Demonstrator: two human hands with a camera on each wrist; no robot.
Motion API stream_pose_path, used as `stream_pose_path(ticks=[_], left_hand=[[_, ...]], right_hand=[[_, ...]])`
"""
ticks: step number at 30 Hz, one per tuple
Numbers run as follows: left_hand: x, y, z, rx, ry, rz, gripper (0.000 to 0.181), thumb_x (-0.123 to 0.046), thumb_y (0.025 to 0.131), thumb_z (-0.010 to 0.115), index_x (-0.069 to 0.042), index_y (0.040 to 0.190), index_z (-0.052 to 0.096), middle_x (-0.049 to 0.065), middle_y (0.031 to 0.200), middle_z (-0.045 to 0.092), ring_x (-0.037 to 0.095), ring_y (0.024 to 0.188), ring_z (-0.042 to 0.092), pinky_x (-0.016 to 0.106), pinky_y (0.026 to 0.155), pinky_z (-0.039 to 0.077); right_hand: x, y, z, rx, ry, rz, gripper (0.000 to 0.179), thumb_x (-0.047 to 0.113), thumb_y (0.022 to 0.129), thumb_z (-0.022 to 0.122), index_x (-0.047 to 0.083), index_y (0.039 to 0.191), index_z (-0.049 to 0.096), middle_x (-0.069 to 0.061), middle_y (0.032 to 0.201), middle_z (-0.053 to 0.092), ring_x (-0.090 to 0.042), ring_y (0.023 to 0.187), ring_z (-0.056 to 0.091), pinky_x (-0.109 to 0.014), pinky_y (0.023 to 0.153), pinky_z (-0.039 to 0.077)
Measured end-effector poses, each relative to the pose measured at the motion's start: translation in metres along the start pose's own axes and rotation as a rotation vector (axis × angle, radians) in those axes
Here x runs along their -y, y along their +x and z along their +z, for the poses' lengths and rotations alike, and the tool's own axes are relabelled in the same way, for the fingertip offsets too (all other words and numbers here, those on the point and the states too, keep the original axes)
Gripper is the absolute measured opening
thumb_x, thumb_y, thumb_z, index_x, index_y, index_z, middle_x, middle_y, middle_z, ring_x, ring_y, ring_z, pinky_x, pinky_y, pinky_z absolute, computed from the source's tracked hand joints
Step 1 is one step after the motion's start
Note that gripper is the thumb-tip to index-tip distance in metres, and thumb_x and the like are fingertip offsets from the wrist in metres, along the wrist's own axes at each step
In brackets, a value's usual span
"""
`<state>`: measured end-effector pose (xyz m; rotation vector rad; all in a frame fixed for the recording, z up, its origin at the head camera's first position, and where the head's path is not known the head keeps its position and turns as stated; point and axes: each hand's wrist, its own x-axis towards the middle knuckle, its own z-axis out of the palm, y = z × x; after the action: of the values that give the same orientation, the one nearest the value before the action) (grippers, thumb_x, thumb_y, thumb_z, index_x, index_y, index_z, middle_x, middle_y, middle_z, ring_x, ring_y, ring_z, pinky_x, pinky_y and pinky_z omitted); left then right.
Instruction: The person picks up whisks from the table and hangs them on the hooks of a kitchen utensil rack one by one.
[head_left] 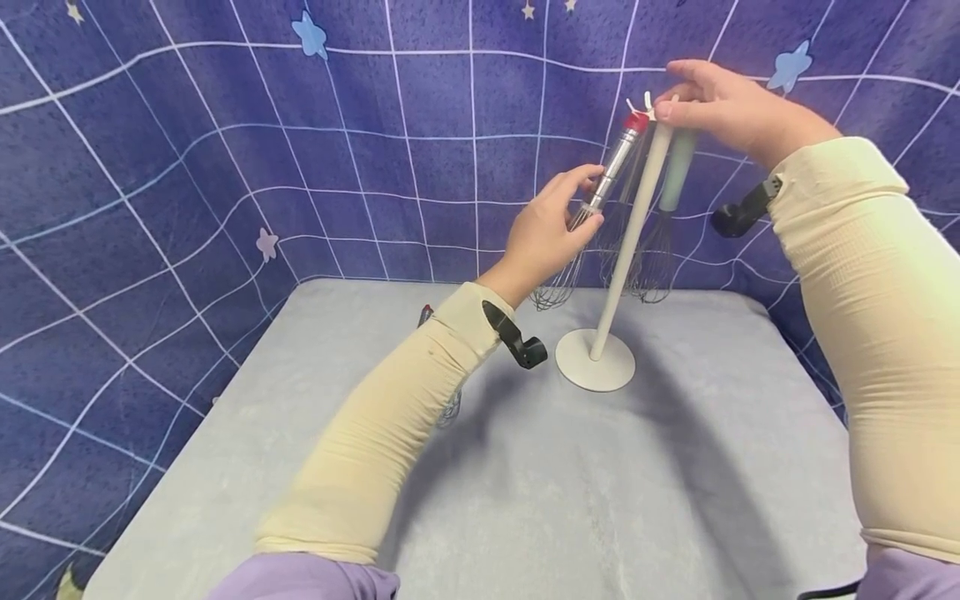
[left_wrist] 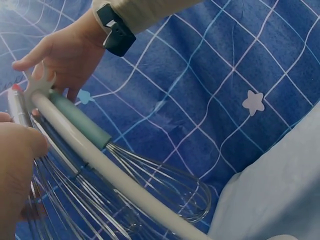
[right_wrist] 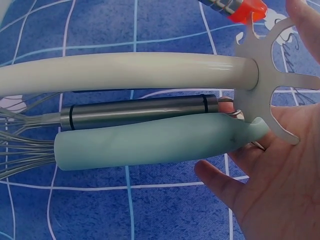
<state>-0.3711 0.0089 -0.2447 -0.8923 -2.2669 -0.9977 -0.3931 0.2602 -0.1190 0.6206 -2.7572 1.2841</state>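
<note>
My left hand [head_left: 551, 229] holds a wire whisk [head_left: 617, 162] by its silver handle. The whisk's red end is beside the hooks at the top of a cream stand [head_left: 637, 217]; whether it is hooked on, I cannot tell. Around that top, my right hand [head_left: 731, 108] spreads its fingers, some passing behind the hook plate [right_wrist: 250, 85] in the right wrist view. A whisk with a pale green handle [right_wrist: 145, 142] hangs there, with a steel-handled whisk [right_wrist: 145, 111] beside it. The stand's round base [head_left: 596, 379] rests on the table.
Another whisk lies on the grey-covered table [head_left: 525, 483], mostly hidden by my left forearm; its red-tipped handle end [head_left: 426, 313] and wire loops [head_left: 450, 410] show. Behind the table hangs a blue curtain [head_left: 337, 167] with a grid and stars.
</note>
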Motion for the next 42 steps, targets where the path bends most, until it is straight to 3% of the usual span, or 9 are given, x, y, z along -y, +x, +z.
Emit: stream_pose_path(ticks=[6,11,15,19,24,30,38,42], left_hand=[[0.000,-0.002,0.013,0.003,-0.090,-0.043,0.064,-0.021,0.093,0.075,-0.022,0.149,0.045,0.000,0.131,0.058,0.009,0.076,0.061,0.024,0.063,0.049],[0.004,-0.010,0.027,0.024,-0.152,-0.096,0.070,-0.019,0.092,0.076,-0.023,0.151,0.040,0.004,0.135,0.058,0.017,0.094,0.066,0.026,0.076,0.052],[0.008,-0.016,0.038,0.032,-0.152,-0.138,0.073,-0.021,0.092,0.077,-0.025,0.152,0.036,0.004,0.136,0.057,0.020,0.107,0.066,0.029,0.081,0.054],[0.013,-0.022,0.047,0.030,-0.150,-0.146,0.075,-0.022,0.091,0.078,-0.025,0.153,0.035,0.005,0.135,0.056,0.023,0.111,0.065,0.032,0.082,0.055],[0.018,-0.028,0.058,0.027,-0.192,-0.147,0.079,-0.021,0.090,0.078,-0.023,0.154,0.033,0.007,0.134,0.054,0.026,0.117,0.062,0.032,0.094,0.053],[0.020,-0.039,0.073,0.043,-0.199,-0.190,0.079,-0.022,0.091,0.077,-0.020,0.155,0.031,0.008,0.137,0.053,0.024,0.123,0.059,0.032,0.098,0.051],[0.022,-0.047,0.086,-0.010,-0.196,-0.203,0.077,-0.020,0.090,0.078,-0.014,0.153,0.034,0.009,0.140,0.052,0.023,0.126,0.056,0.026,0.104,0.046],[0.023,-0.048,0.088,-0.013,-0.206,-0.219,0.079,-0.018,0.090,0.078,-0.013,0.154,0.032,0.013,0.143,0.050,0.025,0.130,0.053,0.022,0.107,0.042]], right_hand=[[0.000,0.000,0.002,0.003,-0.001,-0.003,0.083,0.034,0.101,0.056,0.011,0.163,0.006,-0.015,0.152,0.039,-0.018,0.134,0.042,-0.040,0.124,0.016],[-0.002,0.000,0.004,0.002,-0.017,-0.007,0.083,0.035,0.101,0.055,0.012,0.164,0.006,-0.018,0.157,0.036,-0.018,0.136,0.042,-0.041,0.125,0.016],[-0.003,0.000,0.004,-0.002,-0.027,-0.010,0.082,0.035,0.101,0.054,0.013,0.164,0.005,-0.020,0.159,0.033,-0.020,0.138,0.040,-0.042,0.125,0.016],[-0.003,0.000,0.004,-0.011,-0.028,-0.014,0.082,0.035,0.101,0.054,0.013,0.164,0.006,-0.020,0.158,0.034,-0.019,0.138,0.040,-0.041,0.125,0.015],[-0.002,0.000,0.003,-0.013,-0.010,-0.013,0.083,0.036,0.101,0.056,0.014,0.164,0.007,-0.018,0.159,0.034,-0.021,0.141,0.038,-0.041,0.125,0.012],[-0.001,-0.001,0.002,-0.009,-0.023,-0.025,0.082,0.036,0.101,0.055,0.013,0.164,0.006,-0.017,0.157,0.035,-0.022,0.141,0.037,-0.042,0.125,0.011],[-0.001,0.000,0.000,0.013,-0.054,-0.030,0.084,0.037,0.101,0.055,0.013,0.164,0.004,-0.022,0.161,0.030,-0.024,0.145,0.034,-0.044,0.125,0.011],[0.000,0.001,-0.005,0.041,-0.069,-0.020,0.083,0.035,0.102,0.054,0.012,0.163,0.004,-0.022,0.160,0.031,-0.021,0.142,0.036,-0.041,0.125,0.016]])
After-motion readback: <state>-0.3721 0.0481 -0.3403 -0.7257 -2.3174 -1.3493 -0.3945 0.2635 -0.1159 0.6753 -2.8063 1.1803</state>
